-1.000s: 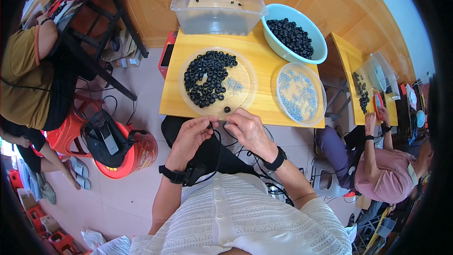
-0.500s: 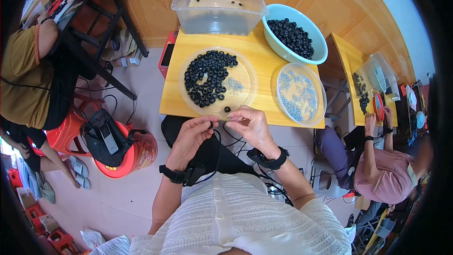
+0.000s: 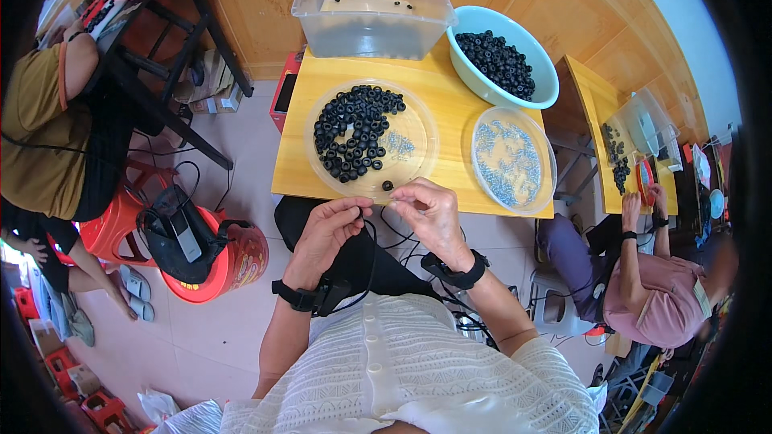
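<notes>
Yellow wood table (image 3: pixel 450 145): layout unchanged vs half a second earlier. Only shift of note was at the hands below its front edge: right one had eased slightly away from left one, so, as judged, the 2 grips stood apart rather than meeting.

Containers, big to small. Clear rectangular bin (image 3: pixel 370 36) sat at the back, nearly bare, a few tiny black bits (image 3: pixel 397 4) showing. Pale blue basin (image 3: pixel 546 74) beside it, right of the bin, held a big heap of black parts (image 3: pixel 494 64). Clear round tray (image 3: pixel 420 124), front left, held many black ring-like pieces (image 3: pixel 354 124), mostly on its left half, plus a small patch of silvery bits (image 3: pixel 398 145) right of them. Shallow round dish (image 3: pixel 548 169), front right, was spread with small silvery-blue pieces (image 3: pixel 507 157); exact shape too small to tell.

Left hand (image 3: pixel 326 229): thumb and forefinger pinched a small black piece (image 3: pixel 359 212), mostly hidden by the fingers, just off the table's front edge. Right hand (image 3: pixel 430 213): thumb and forefinger tips looked pressed together near the tray's front rim; could not tell whether anything was between them. Smallest item: 1 loose black ring (image 3: pixel 388 186), inside the tray's near rim, just beside the right fingertips.
</notes>
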`<action>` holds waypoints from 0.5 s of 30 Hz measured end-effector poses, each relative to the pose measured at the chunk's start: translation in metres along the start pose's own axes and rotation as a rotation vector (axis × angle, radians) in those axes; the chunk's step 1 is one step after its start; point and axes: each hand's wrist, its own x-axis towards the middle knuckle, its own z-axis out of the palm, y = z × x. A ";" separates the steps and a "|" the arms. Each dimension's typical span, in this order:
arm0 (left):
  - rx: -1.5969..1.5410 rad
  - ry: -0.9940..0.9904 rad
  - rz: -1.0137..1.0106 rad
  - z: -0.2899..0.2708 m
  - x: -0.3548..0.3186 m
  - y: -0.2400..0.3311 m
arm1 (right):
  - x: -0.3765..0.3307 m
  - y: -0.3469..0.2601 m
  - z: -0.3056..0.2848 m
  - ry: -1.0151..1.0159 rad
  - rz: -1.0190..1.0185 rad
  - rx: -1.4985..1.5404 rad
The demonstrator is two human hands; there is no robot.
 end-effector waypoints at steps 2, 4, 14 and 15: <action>0.000 0.000 -0.001 0.000 0.000 0.000 | 0.000 -0.001 -0.001 0.006 -0.020 -0.023; -0.008 -0.008 0.014 0.002 0.000 0.000 | 0.000 -0.001 -0.001 0.018 -0.022 -0.020; 0.093 0.026 0.152 0.009 -0.001 -0.008 | -0.002 -0.004 0.008 -0.110 0.133 0.139; 0.097 0.029 0.164 0.010 -0.001 -0.009 | -0.002 -0.006 0.008 -0.130 0.141 0.157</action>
